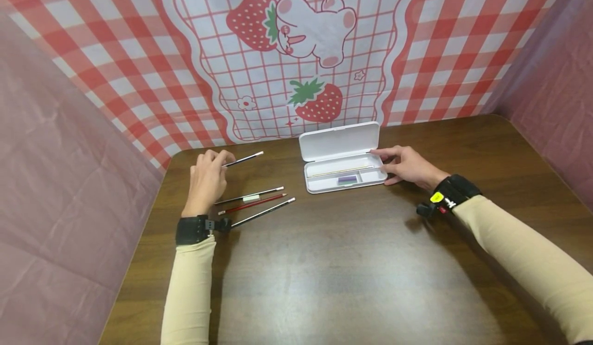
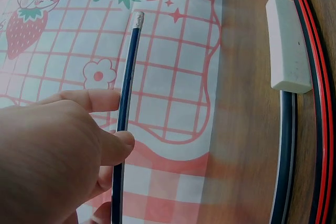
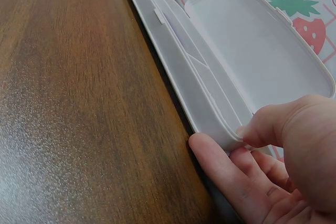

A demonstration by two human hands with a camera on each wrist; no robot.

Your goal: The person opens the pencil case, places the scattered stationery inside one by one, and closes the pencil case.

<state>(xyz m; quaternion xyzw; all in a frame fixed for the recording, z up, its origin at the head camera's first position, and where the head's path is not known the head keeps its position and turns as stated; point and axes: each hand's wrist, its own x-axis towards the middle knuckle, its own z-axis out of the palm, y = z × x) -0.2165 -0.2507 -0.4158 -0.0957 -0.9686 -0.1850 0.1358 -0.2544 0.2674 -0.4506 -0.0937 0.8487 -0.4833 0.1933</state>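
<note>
In the head view, my left hand [image 1: 206, 180] pinches a dark blue pencil [image 1: 243, 159] between thumb and fingers, its white eraser end pointing right. The left wrist view shows the same pencil [image 2: 127, 77] raised before the patterned cloth. My right hand [image 1: 407, 167] grips the right end of an open white pencil case [image 1: 319, 184], thumb on the rim and fingers along the outside, as seen in the right wrist view. Inside the case lie a slim yellowish pencil [image 1: 335, 172] and a purple-and-green block [image 1: 347, 179]. Its lid [image 1: 340, 144] stands raised at the back.
Right of my left wrist lie a dark pencil [image 1: 271, 191], a white eraser [image 1: 251, 198], a red pencil [image 1: 257, 204] and another dark pencil [image 1: 266, 211] on the wooden table [image 1: 324, 273]. A strawberry-patterned cloth [image 1: 296, 98] hangs behind the table.
</note>
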